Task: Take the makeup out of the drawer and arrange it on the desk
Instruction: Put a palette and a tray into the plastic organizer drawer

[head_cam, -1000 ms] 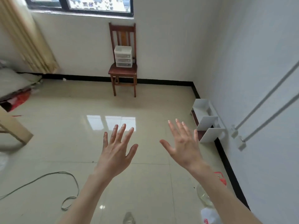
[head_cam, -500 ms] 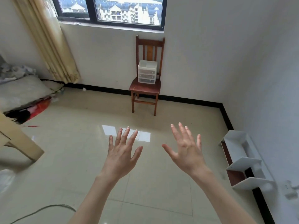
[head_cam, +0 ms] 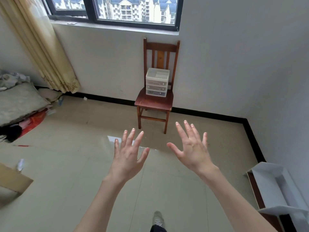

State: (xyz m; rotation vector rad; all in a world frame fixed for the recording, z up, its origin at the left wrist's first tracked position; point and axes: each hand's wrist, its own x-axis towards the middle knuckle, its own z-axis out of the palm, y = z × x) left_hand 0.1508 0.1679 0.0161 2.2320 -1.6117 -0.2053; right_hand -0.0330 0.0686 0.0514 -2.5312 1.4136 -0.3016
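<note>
Spread hands (head_cam: 160, 153) (empty), drawer unit (head_cam: 156, 82) on chair (head_cam: 154, 101)

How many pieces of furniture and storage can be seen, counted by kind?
Chair: 1
Drawer unit: 1
White shelf: 1
Total: 3

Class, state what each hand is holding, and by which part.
Nothing is held: the left hand and right hand are both spread open in the air.
</note>
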